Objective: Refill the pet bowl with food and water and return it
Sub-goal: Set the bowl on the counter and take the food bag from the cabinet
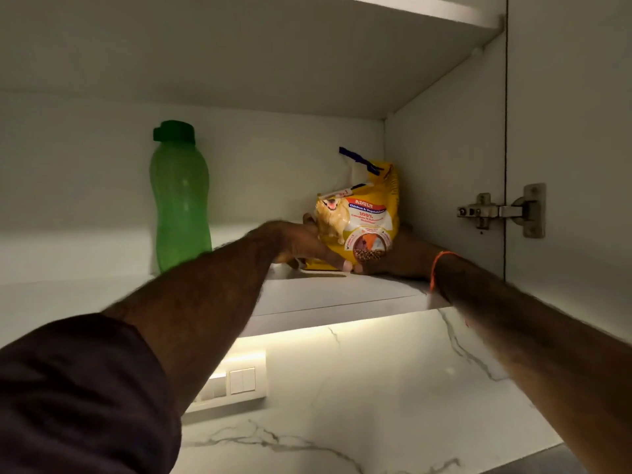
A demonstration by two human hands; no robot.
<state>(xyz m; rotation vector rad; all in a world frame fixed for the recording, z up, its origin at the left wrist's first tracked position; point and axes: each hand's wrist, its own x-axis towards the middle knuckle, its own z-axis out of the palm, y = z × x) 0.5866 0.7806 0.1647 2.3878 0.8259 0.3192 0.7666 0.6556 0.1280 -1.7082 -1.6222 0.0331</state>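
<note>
We are reaching into a white cabinet whose smooth laminate shelf carries everything at about head height, above a glossy marble-veined backsplash. To the left stands a green plastic bottle, tall, waisted and translucent, capped in darker green, well apart from our work. The task's thing, a yellow dog food pouch, sits upright near the cabinet's right wall, its top crumpled and folded over. We judge it a soft, crinkly film bag, fairly light, its kibble likely to shift, so the base and lower sides are the safest hold. Our left hand wraps its fingers round the pouch's lower left edge; our right hand lies against its right side, mostly hidden, so we cannot tell how those fingers sit.
</note>
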